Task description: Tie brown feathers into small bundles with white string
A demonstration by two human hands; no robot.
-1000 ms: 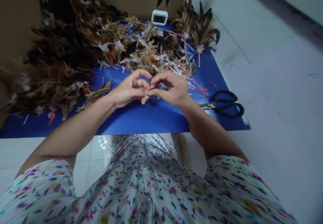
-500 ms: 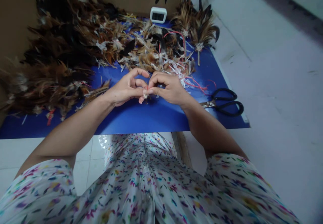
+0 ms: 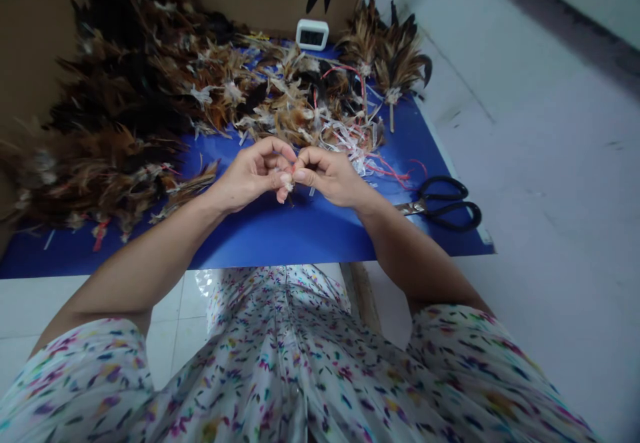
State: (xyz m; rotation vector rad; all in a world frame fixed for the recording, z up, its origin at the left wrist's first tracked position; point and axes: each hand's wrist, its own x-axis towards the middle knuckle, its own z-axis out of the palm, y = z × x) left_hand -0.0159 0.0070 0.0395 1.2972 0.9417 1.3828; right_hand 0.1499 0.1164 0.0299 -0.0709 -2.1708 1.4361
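My left hand (image 3: 253, 175) pinches a small feather bundle (image 3: 289, 188) by its pale, fluffy end, which shows just below the thumb tip; most of it is hidden by my fingers. Touching it from the other side, my right hand (image 3: 333, 178) has thumb and forefinger pressed together, and I cannot make out what is between them. Both hands are above the blue tabletop (image 3: 265, 236). Beyond them lie white plastic strips (image 3: 350, 142) and red string (image 3: 393, 171). Black-handled scissors (image 3: 445, 204) rest to the right, blades partly behind my right forearm.
A large heap of brown and black feathers (image 3: 130, 103) covers the left and back of the table. Feather bundles (image 3: 395, 63) stand at the back right. A small white digital clock (image 3: 313, 34) sits before a cardboard box (image 3: 270, 6). A pale wall runs along the right.
The fingertips have shifted slightly, with the right thumb and forefinger drawn a little up and away from the left thumb. The view has tilted a little; the pinch remains.
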